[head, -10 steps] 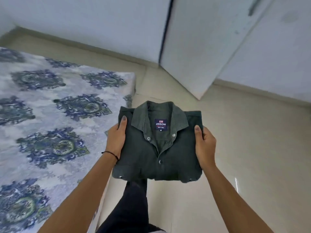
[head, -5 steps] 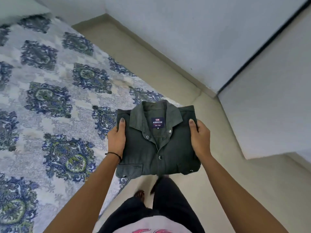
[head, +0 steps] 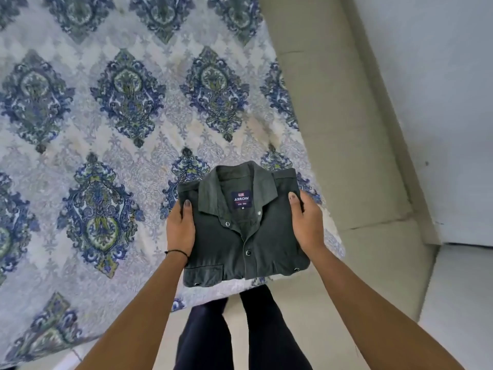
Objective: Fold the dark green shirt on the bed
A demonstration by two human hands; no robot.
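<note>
The dark green shirt [head: 248,236] is folded into a compact rectangle, collar and brand label facing up, snap buttons down the front. My left hand [head: 180,228] grips its left edge with the thumb on top. At the right edge my right hand [head: 306,225] holds it the same way. The shirt hangs in the air over the near corner of the bed [head: 106,124], which wears a white sheet with blue and green medallions. Whether the shirt touches the sheet is unclear.
Beige floor tiles [head: 333,102] run along the bed's right side up to a pale wall [head: 432,89]. My legs in dark trousers [head: 256,329] stand on the floor right at the bed's near edge.
I have turned left toward the bed, carrying the folded shirt from above the floor to above the bed's corner. Both hands keep the same grip.
</note>
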